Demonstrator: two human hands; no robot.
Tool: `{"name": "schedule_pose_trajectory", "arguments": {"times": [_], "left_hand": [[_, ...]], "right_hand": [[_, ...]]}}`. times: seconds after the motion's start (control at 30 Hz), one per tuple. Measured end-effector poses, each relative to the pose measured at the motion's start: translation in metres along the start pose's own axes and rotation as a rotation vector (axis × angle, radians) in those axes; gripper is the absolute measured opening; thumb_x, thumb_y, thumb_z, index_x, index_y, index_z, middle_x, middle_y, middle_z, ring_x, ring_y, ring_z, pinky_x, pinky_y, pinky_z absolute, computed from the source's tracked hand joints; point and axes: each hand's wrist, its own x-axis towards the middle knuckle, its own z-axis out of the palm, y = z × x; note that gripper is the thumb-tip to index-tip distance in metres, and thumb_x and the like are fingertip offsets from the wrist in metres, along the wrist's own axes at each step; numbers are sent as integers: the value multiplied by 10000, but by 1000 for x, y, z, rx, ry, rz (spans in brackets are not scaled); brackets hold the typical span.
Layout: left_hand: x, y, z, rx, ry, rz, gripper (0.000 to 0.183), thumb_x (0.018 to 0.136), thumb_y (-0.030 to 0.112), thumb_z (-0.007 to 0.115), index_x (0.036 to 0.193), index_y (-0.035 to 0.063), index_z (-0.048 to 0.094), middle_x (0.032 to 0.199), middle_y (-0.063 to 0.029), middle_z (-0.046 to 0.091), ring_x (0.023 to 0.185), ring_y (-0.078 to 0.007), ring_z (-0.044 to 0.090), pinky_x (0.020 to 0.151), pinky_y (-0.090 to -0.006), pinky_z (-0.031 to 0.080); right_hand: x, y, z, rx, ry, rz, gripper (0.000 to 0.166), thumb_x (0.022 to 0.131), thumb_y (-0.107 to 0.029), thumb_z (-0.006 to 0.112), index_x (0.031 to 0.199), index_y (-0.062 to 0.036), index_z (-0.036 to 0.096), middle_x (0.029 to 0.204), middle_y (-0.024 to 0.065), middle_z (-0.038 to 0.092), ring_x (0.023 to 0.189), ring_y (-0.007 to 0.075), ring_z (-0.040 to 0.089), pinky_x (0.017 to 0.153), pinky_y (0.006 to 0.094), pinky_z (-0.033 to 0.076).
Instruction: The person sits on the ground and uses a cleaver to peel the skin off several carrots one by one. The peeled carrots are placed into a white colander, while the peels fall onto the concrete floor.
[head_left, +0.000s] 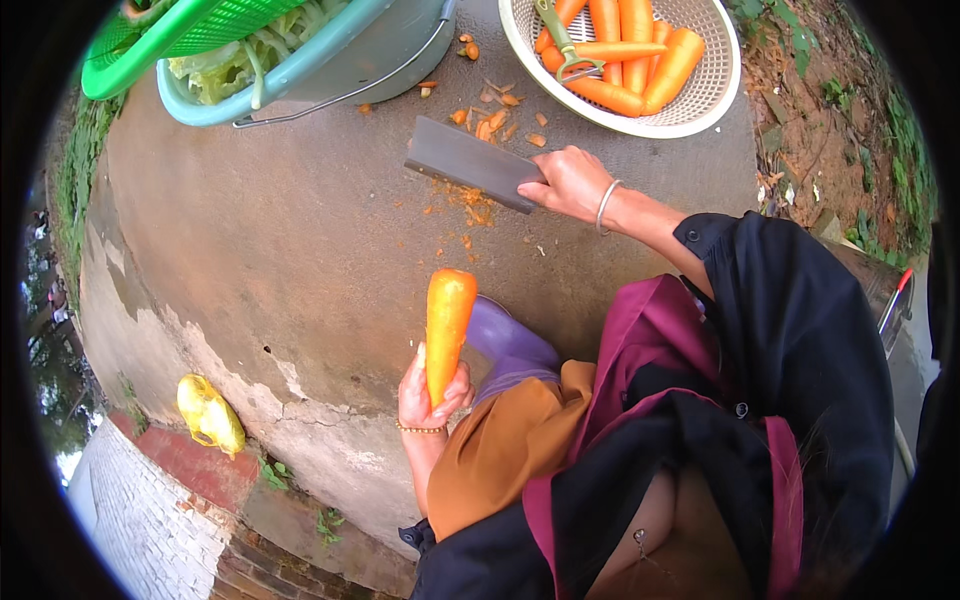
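Note:
My left hand (433, 397) grips a peeled orange carrot (450, 319) by its narrow lower end, the thick end pointing up and away from me. In my right hand (574, 180) is a cleaver with a broad dark blade (472, 161); its handle is hidden in my fist. The blade is held out to the left over the concrete ground, apart from the carrot. Below it lies a small heap of carrot scrapings (474, 206). Cut carrot ends and peel pieces (491, 124) are scattered just beyond the blade.
A white plastic basket (697, 124) at the back right holds several carrots (636, 45) and a green-handled peeler (556, 30). Back left, a blue bucket (375, 52) contains leafy vegetables (217, 71), with a green basket (165, 45) above. A yellow plastic bag (210, 416) lies left.

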Motion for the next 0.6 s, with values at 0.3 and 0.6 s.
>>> {"name": "schedule_pose_trajectory", "arguments": {"times": [0.3,0.6], "left_hand": [[100,82,213,930,-128,107,586,930,325,397,1397,16,225,961,-138,563,466,-80,403,306,-165,278],[237,-163,515,1427,-1032,-396,574,912,206,487,1421,76,257,899,-43,533,668,-53,449,493,-181,351]], "right_hand": [[-23,-21,37,400,283,115,274,728,-248,598,692,23,614,668,237,602,666,403,614,613,461,494],[-92,52,-37,536,382,276,230,719,-186,645,831,15,638,768,224,628,791,373,630,713,422,499]]}}
